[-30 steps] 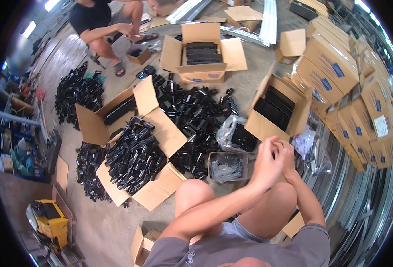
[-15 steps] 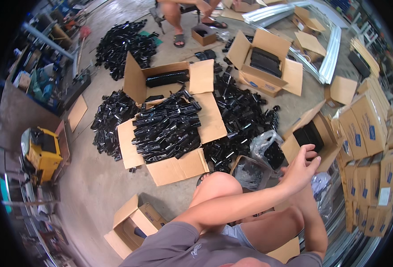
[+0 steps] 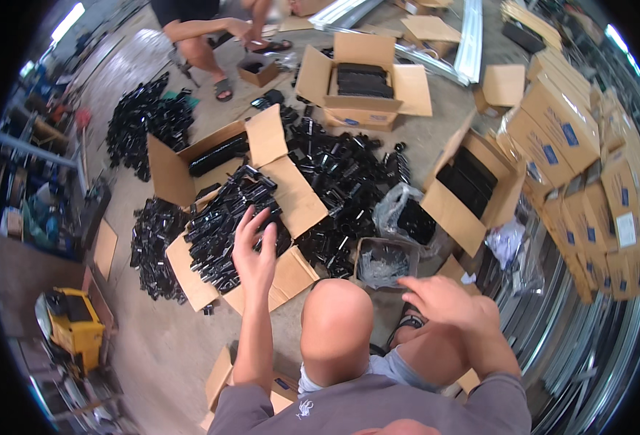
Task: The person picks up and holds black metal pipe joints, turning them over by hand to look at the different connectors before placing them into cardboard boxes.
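Observation:
My left hand (image 3: 254, 250) is raised with its fingers apart and nothing in them, over the near edge of a heap of black tubular parts (image 3: 222, 235) lying on an opened-out carton. My right hand (image 3: 436, 296) stretches its fingers out just past my knee, near a plastic-lined bin (image 3: 389, 262); I see nothing in it. Beyond it on the right, an open cardboard box (image 3: 444, 217) holds long black pieces (image 3: 468, 183) lying side by side. A clear plastic bag (image 3: 399, 206) with black pieces in it sits between that box and the bin.
More black parts (image 3: 341, 170) cover the floor in several heaps. A second carton (image 3: 363, 116) with black pieces stands farther back. Stacked cartons (image 3: 555, 130) and metal profiles (image 3: 574, 362) line the right. Another person's hand (image 3: 240, 30) shows at the far left, above a small box (image 3: 258, 71).
My left hand has swung from the right-hand box over to the heap on the left. The right hand now shows plainly near the bin. The whole view has turned to the right.

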Available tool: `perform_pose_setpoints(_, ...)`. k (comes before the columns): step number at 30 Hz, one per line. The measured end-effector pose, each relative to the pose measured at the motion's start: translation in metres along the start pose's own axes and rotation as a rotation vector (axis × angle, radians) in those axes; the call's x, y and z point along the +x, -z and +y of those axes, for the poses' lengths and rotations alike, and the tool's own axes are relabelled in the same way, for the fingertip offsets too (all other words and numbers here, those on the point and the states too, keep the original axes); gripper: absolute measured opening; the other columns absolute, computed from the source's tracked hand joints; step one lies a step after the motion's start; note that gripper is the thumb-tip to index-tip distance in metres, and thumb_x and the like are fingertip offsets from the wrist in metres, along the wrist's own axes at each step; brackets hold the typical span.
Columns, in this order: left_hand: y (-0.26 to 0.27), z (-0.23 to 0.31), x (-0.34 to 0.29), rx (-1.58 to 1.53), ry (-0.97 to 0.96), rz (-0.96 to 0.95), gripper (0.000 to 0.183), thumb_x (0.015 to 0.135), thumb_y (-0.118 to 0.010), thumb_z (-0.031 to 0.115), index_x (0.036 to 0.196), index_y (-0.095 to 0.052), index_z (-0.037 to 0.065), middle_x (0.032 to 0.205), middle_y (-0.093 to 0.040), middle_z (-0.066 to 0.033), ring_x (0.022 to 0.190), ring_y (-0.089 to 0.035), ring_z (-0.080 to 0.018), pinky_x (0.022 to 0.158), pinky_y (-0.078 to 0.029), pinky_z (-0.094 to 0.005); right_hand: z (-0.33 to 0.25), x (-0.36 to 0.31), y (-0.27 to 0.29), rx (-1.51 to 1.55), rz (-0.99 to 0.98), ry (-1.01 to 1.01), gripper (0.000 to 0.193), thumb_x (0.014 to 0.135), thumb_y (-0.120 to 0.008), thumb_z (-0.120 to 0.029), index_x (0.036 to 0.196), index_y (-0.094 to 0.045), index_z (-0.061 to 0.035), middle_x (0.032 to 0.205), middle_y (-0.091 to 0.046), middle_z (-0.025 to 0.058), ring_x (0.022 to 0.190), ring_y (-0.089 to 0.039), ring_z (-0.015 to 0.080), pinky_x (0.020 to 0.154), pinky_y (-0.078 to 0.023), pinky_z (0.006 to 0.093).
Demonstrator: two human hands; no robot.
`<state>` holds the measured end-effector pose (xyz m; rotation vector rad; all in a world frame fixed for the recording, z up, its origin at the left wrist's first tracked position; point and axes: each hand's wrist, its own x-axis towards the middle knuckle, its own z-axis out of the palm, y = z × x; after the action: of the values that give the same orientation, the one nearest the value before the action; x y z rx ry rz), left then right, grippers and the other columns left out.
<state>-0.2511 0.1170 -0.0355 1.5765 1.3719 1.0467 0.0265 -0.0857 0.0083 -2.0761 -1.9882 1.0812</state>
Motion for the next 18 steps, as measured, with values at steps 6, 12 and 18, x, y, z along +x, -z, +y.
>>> perform_pose_setpoints(6, -0.032, -0.059, -0.087, -0.636, 0.841, -0.728, 0.051, 0.102, -0.046, 0.042, 0.118, -0.065, -0.002, 0.127, -0.063, -0.0159, 0.119, -0.058, -0.0261, 0.107, -0.04, -0.0397, 0.014, 0.007, 0.01, 0.118, 0.044, 0.046, 0.037, 0.099, -0.051, -0.033, 0.126, -0.057, -0.0086, 0.099, -0.069, 0.0218, 0.093, -0.065, 0.0423, 0.081, -0.051, 0.0512)
perform_pose_setpoints(12, -0.024, -0.002, -0.068, -0.816, 0.332, -0.75, 0.059, 0.101, -0.043, 0.049, 0.12, -0.063, -0.004, 0.128, -0.061, -0.0222, 0.121, -0.057, -0.0297, 0.106, -0.042, -0.0419, 0.058, 0.069, 0.017, 0.229, 0.014, 0.131, 0.031, 0.095, -0.055, -0.03, 0.115, -0.065, -0.0078, 0.1, -0.07, 0.0175, 0.096, -0.066, 0.0376, 0.085, -0.052, 0.0473)
perform_pose_setpoints(18, -0.055, 0.077, -0.094, -0.146, -0.072, -0.72, 0.032, 0.091, -0.065, 0.021, 0.116, -0.066, 0.003, 0.112, -0.068, -0.0142, 0.106, -0.064, -0.0257, 0.094, -0.048, -0.0377, 0.197, 0.231, 0.005, -0.031, 0.455, -0.171, 0.018, 0.089, -0.058, -0.013, 0.096, -0.067, 0.0, 0.099, -0.067, 0.0252, 0.098, -0.064, 0.043, 0.087, -0.05, 0.0522)
